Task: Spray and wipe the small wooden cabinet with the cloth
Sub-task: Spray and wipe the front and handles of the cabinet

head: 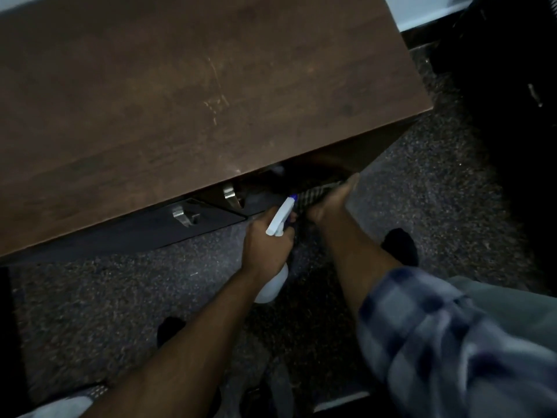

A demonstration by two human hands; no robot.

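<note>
Head view: both hands at the small wooden cabinet's (196, 101) front.
Left hand (266, 247) grips the white spray bottle (281, 217); right hand (330, 203) holds the checked cloth (318, 193) against the cabinet's lower front.

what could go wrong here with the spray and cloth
1. The spray bottle in the left hand points its nozzle close to the right hand and cloth, so spray may hit fingers, not wood.
2. The cabinet front is dark and mostly hidden under its top; patches could be missed.
</note>
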